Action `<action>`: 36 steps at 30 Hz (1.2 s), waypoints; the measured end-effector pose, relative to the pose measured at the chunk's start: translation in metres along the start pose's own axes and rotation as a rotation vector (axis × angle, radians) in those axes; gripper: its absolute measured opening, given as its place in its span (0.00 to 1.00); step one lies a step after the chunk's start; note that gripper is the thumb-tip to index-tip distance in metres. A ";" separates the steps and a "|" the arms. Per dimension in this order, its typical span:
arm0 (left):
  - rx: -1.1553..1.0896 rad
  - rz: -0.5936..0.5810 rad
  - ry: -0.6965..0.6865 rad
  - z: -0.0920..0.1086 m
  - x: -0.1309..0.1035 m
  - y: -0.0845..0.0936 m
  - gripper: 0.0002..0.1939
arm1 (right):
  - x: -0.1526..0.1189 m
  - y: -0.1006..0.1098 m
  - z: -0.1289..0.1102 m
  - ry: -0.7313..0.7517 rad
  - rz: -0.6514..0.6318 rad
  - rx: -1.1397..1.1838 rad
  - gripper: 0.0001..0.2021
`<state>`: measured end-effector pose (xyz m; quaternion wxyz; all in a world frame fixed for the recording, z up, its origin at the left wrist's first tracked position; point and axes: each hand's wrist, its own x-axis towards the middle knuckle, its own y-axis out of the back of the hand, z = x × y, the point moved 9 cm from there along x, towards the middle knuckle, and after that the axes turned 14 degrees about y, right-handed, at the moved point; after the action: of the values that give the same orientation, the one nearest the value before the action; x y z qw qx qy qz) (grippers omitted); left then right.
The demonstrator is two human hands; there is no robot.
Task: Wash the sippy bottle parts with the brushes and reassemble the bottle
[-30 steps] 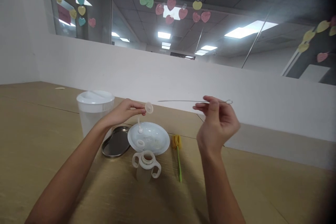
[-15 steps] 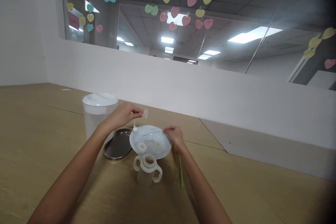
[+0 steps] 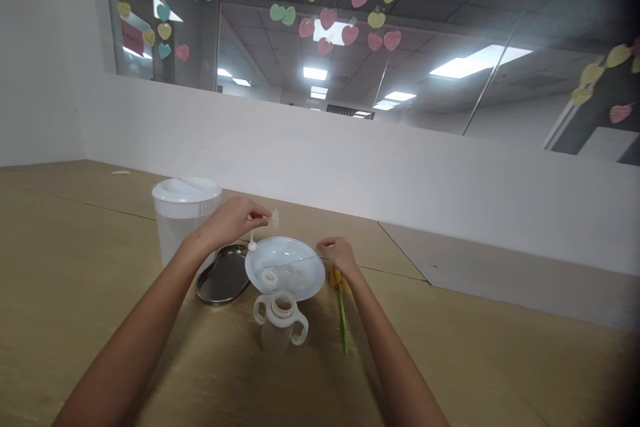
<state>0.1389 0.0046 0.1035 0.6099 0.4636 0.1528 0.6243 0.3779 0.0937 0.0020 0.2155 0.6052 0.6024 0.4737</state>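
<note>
My left hand [image 3: 243,217] pinches a small clear silicone nipple [image 3: 275,218] above the back left of a white bowl [image 3: 314,290]; a thin tube with a white end piece [image 3: 252,246] hangs below the hand. At the bowl's right rim, my right hand [image 3: 338,251] is closed on a thin rod [image 3: 305,258] that slants over the bowl. A white ring [image 3: 269,279] and other clear parts lie in the bowl. In front stands an open bottle with two white handles [image 3: 279,327].
A lidded clear container [image 3: 177,230] and a dark metal tray [image 3: 223,275] are to the left. A yellow and green brush-like item [image 3: 343,317] lies beside my right forearm. Behind the wooden table [image 3: 450,373] is a white wall [image 3: 300,147].
My right hand has shifted slightly right, away from the bowl, with the rod. More of the yellow item shows. The view has moved a little.
</note>
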 end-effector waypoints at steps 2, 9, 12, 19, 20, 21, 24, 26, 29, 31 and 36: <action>0.011 0.001 0.009 -0.002 0.001 0.001 0.13 | -0.005 0.018 0.010 -0.048 -0.042 -0.043 0.13; 0.027 0.028 -0.001 -0.005 0.003 0.003 0.13 | -0.058 -0.013 0.047 -0.379 -0.611 -0.078 0.11; 0.075 0.022 0.004 -0.004 0.003 0.000 0.14 | -0.067 -0.030 0.045 -0.438 -0.680 -0.116 0.05; 0.073 -0.018 -0.015 0.000 0.002 -0.005 0.16 | -0.045 0.048 0.019 -0.262 -0.310 -0.290 0.05; 0.061 -0.022 -0.023 0.001 0.002 -0.005 0.16 | -0.043 0.064 0.007 -0.216 -0.231 -0.314 0.06; 0.050 -0.027 -0.030 0.003 0.002 -0.005 0.16 | -0.043 0.077 -0.007 -0.158 -0.152 -0.329 0.08; 0.024 -0.044 -0.044 0.008 0.002 -0.008 0.16 | -0.047 0.091 -0.072 0.156 0.088 -0.221 0.15; -0.001 -0.054 -0.054 0.012 0.001 -0.009 0.17 | -0.053 0.075 -0.117 0.437 0.093 -0.036 0.16; -0.077 -0.053 -0.060 0.015 -0.001 -0.006 0.17 | -0.055 0.051 -0.137 0.551 0.055 -0.089 0.15; -0.158 -0.026 -0.058 0.015 -0.001 0.000 0.18 | -0.051 0.047 -0.127 0.500 0.043 -0.189 0.15; -0.339 0.196 -0.020 0.007 0.003 0.021 0.17 | -0.051 0.062 -0.119 0.442 0.068 -0.141 0.13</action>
<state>0.1315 0.0006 0.1242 0.6171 0.3730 -0.0068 0.6929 0.3196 -0.0022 0.0919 0.1042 0.4900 0.5797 0.6426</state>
